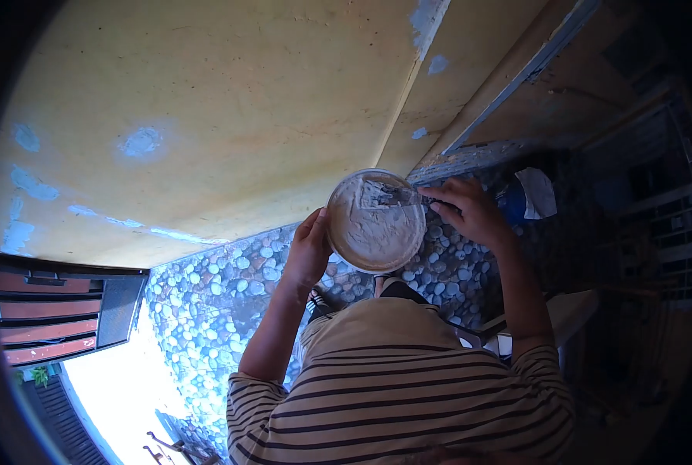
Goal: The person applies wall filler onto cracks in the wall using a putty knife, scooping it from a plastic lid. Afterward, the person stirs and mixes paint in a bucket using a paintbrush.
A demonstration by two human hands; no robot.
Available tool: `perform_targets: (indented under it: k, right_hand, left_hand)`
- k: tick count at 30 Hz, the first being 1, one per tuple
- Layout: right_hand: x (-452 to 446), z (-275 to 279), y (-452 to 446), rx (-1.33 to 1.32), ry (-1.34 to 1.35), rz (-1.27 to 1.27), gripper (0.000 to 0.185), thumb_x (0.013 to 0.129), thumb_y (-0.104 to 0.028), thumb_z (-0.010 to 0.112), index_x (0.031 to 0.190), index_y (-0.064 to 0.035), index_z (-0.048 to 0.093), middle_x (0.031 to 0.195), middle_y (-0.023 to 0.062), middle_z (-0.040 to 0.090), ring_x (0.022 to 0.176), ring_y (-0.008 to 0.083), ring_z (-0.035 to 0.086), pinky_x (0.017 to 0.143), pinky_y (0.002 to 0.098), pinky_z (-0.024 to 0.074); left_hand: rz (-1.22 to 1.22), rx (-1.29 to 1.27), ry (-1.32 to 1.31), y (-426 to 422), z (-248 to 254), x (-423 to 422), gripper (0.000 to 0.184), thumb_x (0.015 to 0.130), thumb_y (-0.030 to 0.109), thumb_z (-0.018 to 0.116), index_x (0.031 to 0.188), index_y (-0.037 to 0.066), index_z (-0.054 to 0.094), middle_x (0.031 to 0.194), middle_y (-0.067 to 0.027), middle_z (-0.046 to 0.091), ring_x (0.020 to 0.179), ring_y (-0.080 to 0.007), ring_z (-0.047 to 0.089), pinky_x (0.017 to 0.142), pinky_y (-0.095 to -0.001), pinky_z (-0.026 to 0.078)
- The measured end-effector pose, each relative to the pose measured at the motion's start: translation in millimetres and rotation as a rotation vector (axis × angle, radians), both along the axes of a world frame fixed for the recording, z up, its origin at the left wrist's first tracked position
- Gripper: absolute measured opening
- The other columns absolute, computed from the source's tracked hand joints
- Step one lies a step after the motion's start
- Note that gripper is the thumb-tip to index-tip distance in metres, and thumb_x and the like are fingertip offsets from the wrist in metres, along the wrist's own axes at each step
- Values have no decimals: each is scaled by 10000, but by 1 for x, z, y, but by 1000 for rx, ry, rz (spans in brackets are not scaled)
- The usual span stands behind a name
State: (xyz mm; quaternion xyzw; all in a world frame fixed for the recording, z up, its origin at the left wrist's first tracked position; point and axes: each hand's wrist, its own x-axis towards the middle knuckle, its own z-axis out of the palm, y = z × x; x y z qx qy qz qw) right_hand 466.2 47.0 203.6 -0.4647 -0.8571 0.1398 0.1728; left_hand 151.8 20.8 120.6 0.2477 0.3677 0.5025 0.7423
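Observation:
In front of my body is a round tub [332,225] of pale, thick putty [377,236]. My left hand [309,246] grips the tub by its left side, thumb near the rim. My right hand [470,208] is closed round the handle of a putty knife [389,195], its fingers at the tub's right edge. The knife's flat blade lies over the putty in the upper part of the tub and is smeared with it. Part of the handle is hidden by my right fingers.
A yellow wall [245,116] with whitish patches [141,142] rises ahead. Pebble-patterned floor [214,298] lies below. To the right are a blue container [510,203] with something white on it and a pale bench-like surface [574,314]. A red-slatted piece [48,310] stands left.

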Motion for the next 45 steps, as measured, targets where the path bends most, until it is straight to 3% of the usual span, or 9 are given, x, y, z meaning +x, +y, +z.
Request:
perform_targets:
  k: [5, 15, 17, 24, 27, 29, 32, 45]
  right_hand:
    - [28, -1, 30, 16, 73, 79, 344, 908, -141, 685, 1249, -185, 692, 851, 45, 586, 813, 229, 542, 861, 373, 403]
    - [32, -1, 29, 33, 70, 38, 345, 907, -133, 685, 1250, -171, 689, 845, 65, 586, 820, 242, 545, 853, 378, 409]
    - [29, -3, 24, 74, 134, 40, 341, 909, -135, 683, 1249, -169, 689, 840, 68, 583, 821, 242, 545, 847, 380, 410]
    - [10, 9, 9, 68, 47, -4, 335, 907, -130, 679, 1242, -148, 689, 842, 69, 578, 822, 253, 551, 836, 386, 420]
    - [-10, 9, -11, 63, 19, -5, 330, 905, -131, 678, 1235, -137, 690, 832, 71, 574, 806, 256, 553, 816, 392, 430]
    - [-18, 14, -19, 28, 1, 6, 327, 905, -133, 678, 1232, -133, 690, 828, 72, 572, 795, 257, 552, 801, 395, 435]
    - [-23, 22, -22, 23, -40, -75, 321, 906, -137, 677, 1227, -130, 692, 835, 74, 576, 787, 254, 556, 785, 394, 445]
    - [-60, 33, -51, 131, -117, -150, 312, 895, -136, 692, 1206, -115, 701, 807, 71, 545, 751, 248, 556, 752, 402, 434]
  left_hand:
    - [56, 37, -20, 22, 1, 33, 414, 1078, 276, 450, 1284, -74, 534, 1168, -123, 657, 1050, -176, 651, 915, -313, 538]
    - [92, 57, -23, 34, 6, 48, 415, 1081, 285, 440, 1289, -62, 533, 1150, -116, 661, 1033, -166, 653, 893, -306, 548]
    - [92, 18, -35, 32, 12, 49, 411, 1082, 240, 416, 1300, -95, 516, 1208, -146, 637, 1114, -184, 620, 978, -299, 486]
    - [70, 36, 58, 18, 17, 30, 400, 1082, 247, 423, 1274, -86, 532, 1162, -119, 642, 1065, -155, 618, 928, -282, 495]
    - [68, 58, 18, 14, 2, 21, 397, 1081, 292, 443, 1271, -40, 548, 1134, -84, 665, 1006, -141, 656, 875, -282, 544]
    - [33, 235, 215, 9, -2, 12, 384, 1080, 286, 444, 1266, -32, 553, 1129, -80, 666, 1004, -139, 655, 871, -286, 546]
    - [73, -3, -10, 2, 4, 9, 373, 1079, 280, 445, 1257, -29, 555, 1118, -80, 666, 997, -141, 657, 866, -293, 548]
    - [7, -29, -69, 2, -8, 14, 396, 1071, 288, 466, 1290, -35, 535, 1154, -104, 658, 1025, -167, 661, 876, -312, 559]
